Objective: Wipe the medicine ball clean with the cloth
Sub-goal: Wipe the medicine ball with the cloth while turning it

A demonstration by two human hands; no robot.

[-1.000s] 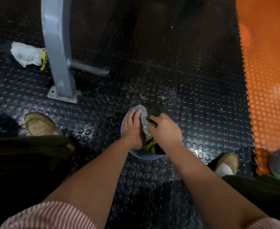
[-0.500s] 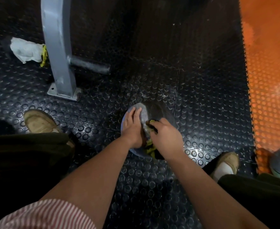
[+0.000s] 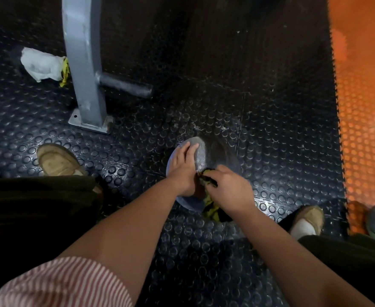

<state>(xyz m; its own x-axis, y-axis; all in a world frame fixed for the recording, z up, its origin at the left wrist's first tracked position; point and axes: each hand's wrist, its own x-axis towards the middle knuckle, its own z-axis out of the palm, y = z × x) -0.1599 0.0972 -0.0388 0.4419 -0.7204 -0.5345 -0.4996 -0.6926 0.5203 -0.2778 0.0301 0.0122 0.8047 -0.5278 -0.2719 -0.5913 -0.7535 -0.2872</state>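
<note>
grey medicine ball [image 3: 201,151] sat on the studded black rubber floor [image 3: 270,151]. left hand [image 3: 183,171] lay flat on its top, fingers straight and close together. right hand [image 3: 231,189] curled its fingers round the yellow-green cloth [image 3: 211,209], pressing it against the ball's near side.

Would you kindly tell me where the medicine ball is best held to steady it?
Probably its upper left, from above. The ball is round with no handle showing, so a flat, spread palm suits it, as the left hand rests now. The right hand grips the cloth at the near side.
</note>
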